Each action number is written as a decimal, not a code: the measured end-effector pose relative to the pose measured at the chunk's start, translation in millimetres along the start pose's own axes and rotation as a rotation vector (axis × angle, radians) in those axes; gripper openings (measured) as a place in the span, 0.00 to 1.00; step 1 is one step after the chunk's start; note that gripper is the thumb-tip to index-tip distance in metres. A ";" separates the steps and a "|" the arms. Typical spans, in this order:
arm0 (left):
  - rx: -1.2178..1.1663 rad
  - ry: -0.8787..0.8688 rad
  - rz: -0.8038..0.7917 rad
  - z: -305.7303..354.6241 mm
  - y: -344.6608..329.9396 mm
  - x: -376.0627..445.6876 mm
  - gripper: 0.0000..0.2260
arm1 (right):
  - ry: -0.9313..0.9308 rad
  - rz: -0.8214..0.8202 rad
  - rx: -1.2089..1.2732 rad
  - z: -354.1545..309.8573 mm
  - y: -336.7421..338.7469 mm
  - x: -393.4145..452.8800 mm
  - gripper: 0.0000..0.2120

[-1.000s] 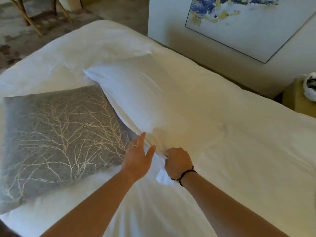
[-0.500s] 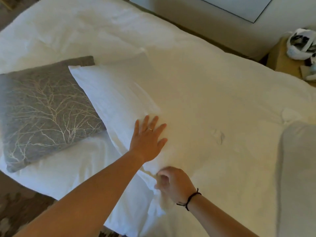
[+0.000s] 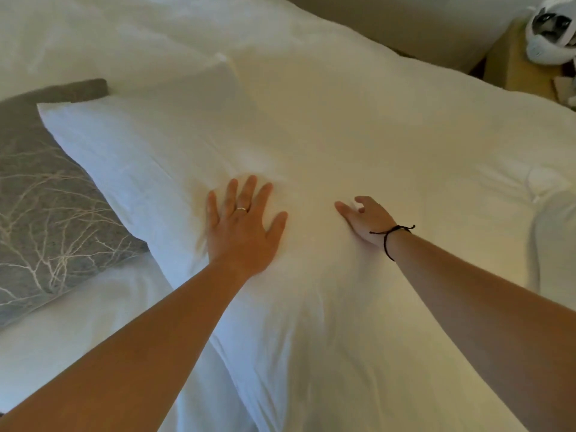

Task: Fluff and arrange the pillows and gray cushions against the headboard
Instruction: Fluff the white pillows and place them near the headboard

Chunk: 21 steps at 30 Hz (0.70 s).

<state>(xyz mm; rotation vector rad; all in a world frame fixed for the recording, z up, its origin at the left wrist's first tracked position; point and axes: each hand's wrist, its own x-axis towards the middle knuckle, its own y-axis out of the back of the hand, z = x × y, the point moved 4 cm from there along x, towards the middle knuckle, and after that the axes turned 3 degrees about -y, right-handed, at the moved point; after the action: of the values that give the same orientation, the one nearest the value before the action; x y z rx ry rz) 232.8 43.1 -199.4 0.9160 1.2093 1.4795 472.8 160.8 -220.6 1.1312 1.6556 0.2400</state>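
A view from the person's head looks down at a bed (image 3: 93,332) made up in white. Two bare arms reach forward over a long white pillow (image 3: 174,157) that lies flat across the bedding.

The left hand (image 3: 241,227), wearing a ring, lies palm down on the pillow with its fingers straight and spread, pressing a shallow dent into the filling. The right hand (image 3: 366,221), with a dark cord bracelet at the wrist, rests on the pillow just beside it, fingers loosely extended. Neither grip is clamped on anything; both are apart and flat against the fabric.

To the left, a gray cushion (image 3: 46,213) printed with pale branches lies flat on the bed, its near edge tucked partly under the pillow. At the right edge a second pale pillow (image 3: 554,244) is partly in view. The wall and headboard end run along the top, with a wooden nightstand (image 3: 511,67) at the upper right carrying a white headset (image 3: 548,32).

The step in hand appears to be smoothing and plumping. It would go best with even, outward strokes from the middle, then squeezing in from both ends to restore loft before standing the pillow up at the head of the bed.

Counted: two white pillows, one gray cushion, two hands.
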 end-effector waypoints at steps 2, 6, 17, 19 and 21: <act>0.010 -0.010 0.020 -5.1 -6.9 -7.5 0.29 | -0.012 -0.044 0.034 -0.3 -8.1 9.0 0.49; 0.020 -0.013 0.011 -9.4 -11.8 -16.6 0.29 | -0.172 -0.137 0.140 3.7 -22.0 11.2 0.52; -0.178 -0.032 -0.176 -13.7 40.7 -48.7 0.41 | 0.046 0.064 0.417 -22.3 -4.2 -69.9 0.14; -0.272 -0.004 -0.175 -9.9 63.6 -54.5 0.47 | 0.158 0.125 0.469 -23.4 11.1 -101.6 0.17; -0.333 -0.003 -0.155 -3.0 88.2 -59.8 0.50 | 0.298 0.195 0.452 -25.7 35.7 -138.0 0.21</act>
<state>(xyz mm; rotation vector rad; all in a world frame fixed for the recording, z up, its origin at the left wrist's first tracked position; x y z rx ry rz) 224.7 -18.0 -112.3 0.5863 0.9700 1.4953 468.9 83.5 -98.2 1.6661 1.9190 0.1671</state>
